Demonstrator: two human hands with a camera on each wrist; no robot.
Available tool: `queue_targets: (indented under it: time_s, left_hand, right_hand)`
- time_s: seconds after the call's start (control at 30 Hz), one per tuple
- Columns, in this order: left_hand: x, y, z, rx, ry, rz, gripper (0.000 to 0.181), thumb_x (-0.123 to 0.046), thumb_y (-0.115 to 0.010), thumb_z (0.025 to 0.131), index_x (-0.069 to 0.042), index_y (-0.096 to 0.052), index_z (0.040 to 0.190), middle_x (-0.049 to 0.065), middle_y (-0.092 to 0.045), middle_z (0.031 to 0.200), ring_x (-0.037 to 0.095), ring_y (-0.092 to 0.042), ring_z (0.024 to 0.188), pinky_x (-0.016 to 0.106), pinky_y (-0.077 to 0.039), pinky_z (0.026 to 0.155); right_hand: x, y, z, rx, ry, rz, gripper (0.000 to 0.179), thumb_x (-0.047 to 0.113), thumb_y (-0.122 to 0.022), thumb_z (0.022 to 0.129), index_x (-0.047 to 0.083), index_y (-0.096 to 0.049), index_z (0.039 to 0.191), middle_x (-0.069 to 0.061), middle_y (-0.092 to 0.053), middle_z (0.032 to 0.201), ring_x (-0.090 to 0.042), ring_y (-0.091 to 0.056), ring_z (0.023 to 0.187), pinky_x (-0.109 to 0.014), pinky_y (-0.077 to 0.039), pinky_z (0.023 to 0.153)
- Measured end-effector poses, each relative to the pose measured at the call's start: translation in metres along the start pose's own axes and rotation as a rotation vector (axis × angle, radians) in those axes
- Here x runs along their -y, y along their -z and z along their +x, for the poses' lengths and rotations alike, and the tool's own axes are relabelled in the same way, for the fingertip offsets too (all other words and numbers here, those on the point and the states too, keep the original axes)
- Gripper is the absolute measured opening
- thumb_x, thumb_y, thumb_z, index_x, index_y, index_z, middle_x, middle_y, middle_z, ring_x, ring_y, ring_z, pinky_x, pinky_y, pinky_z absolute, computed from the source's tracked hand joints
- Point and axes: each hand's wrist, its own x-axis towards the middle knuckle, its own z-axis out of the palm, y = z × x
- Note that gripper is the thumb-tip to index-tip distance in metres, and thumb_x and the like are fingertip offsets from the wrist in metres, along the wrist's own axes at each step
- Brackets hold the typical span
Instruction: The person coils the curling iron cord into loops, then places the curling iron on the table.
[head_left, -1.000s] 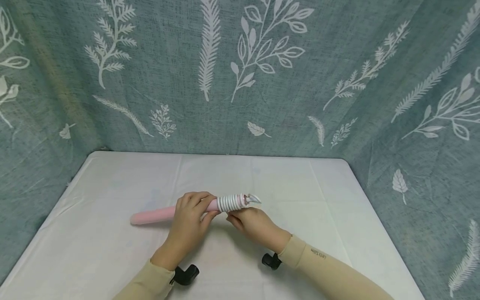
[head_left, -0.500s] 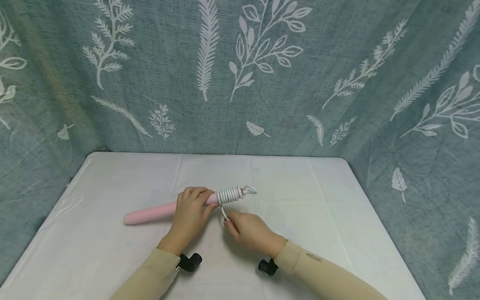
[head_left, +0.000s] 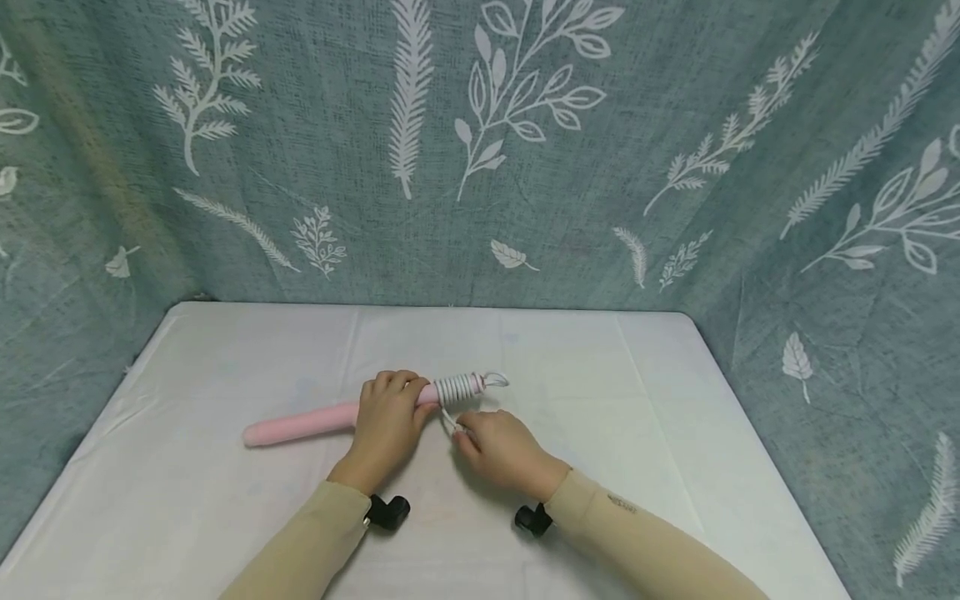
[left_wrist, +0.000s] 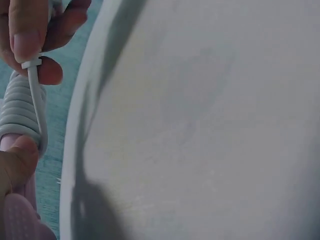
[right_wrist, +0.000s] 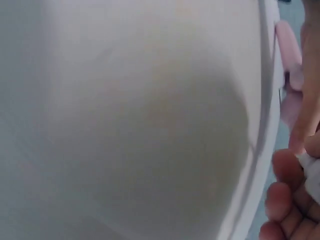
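Note:
A slender pink hair iron (head_left: 300,425) lies slantwise across the middle of the table, its rounded end toward the left. White cord (head_left: 455,388) is wound in several tight turns about its right end, and a small loop sticks out past the coil. My left hand (head_left: 386,433) grips the iron just left of the turns. Below the coil, my right hand (head_left: 506,450) pinches the cord's loose stretch. The left wrist view shows a small white clip (left_wrist: 31,63) on the cord at the right fingertips. In the right wrist view, a white piece (right_wrist: 314,177), partly hidden, sits within the right fingers.
A white cloth covers the table (head_left: 600,392), whose far edge meets a green curtain (head_left: 337,150) with white leaf prints. Black wrist cameras (head_left: 390,512) hang beneath both sleeves, near the tabletop.
My right hand has drawn back from beneath the coil, baring a short stretch of cord, then risen slightly. The iron has shifted a little left and away, with the left hand still on it.

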Motion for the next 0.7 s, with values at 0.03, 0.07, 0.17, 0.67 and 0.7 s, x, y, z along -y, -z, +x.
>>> queue_targets:
  time_s: [0.03, 0.07, 0.17, 0.67, 0.7]
  left_hand:
    - [0.001, -0.001, 0.001, 0.008, 0.005, 0.011, 0.028, -0.025, -0.072, 0.088, -0.005, -0.068, 0.108, 0.010, -0.061, 0.111, 0.032, -0.048, 0.107, 0.048, -0.034, 0.090]
    - [0.001, -0.003, 0.001, 0.016, 0.009, 0.022, 0.029, -0.025, -0.071, 0.089, -0.004, -0.067, 0.108, 0.010, -0.061, 0.111, 0.033, -0.048, 0.107, 0.048, -0.034, 0.090]
    - [0.004, -0.006, -0.001, 0.042, 0.020, 0.041, 0.029, -0.023, -0.069, 0.090, -0.003, -0.066, 0.110, 0.011, -0.061, 0.111, 0.033, -0.048, 0.108, 0.049, -0.034, 0.091]
    - [-0.001, -0.007, -0.001, 0.218, 0.016, 0.102, 0.038, -0.019, -0.059, 0.097, -0.003, -0.056, 0.131, 0.011, -0.062, 0.121, 0.035, -0.044, 0.117, 0.050, -0.032, 0.090]
    - [-0.002, -0.007, -0.001, 0.218, 0.019, 0.098, 0.039, -0.019, -0.060, 0.096, -0.002, -0.056, 0.131, 0.011, -0.062, 0.121, 0.035, -0.044, 0.117, 0.050, -0.032, 0.089]
  right_hand:
    - [-0.002, -0.002, 0.002, -0.008, -0.003, -0.008, 0.014, 0.020, -0.056, 0.097, 0.010, -0.065, 0.095, 0.005, -0.062, 0.075, -0.007, -0.056, 0.066, -0.029, -0.048, 0.066]
    - [-0.005, -0.003, 0.003, -0.009, -0.009, -0.017, 0.015, 0.021, -0.056, 0.097, 0.010, -0.066, 0.096, 0.004, -0.064, 0.078, -0.008, -0.058, 0.070, -0.031, -0.048, 0.069]
    - [-0.012, -0.008, 0.006, 0.003, -0.014, -0.019, 0.016, 0.020, -0.057, 0.096, 0.009, -0.069, 0.098, 0.001, -0.067, 0.086, -0.012, -0.062, 0.079, -0.032, -0.049, 0.074]
    - [-0.037, -0.008, -0.004, 0.107, -0.193, 0.313, 0.017, 0.030, -0.070, 0.091, 0.018, -0.057, 0.086, 0.007, -0.050, 0.075, -0.008, -0.044, 0.065, -0.024, -0.039, 0.057]
    - [-0.038, -0.008, -0.004, 0.111, -0.193, 0.326, 0.017, 0.029, -0.070, 0.091, 0.019, -0.057, 0.087, 0.007, -0.050, 0.075, -0.008, -0.044, 0.065, -0.024, -0.038, 0.057]
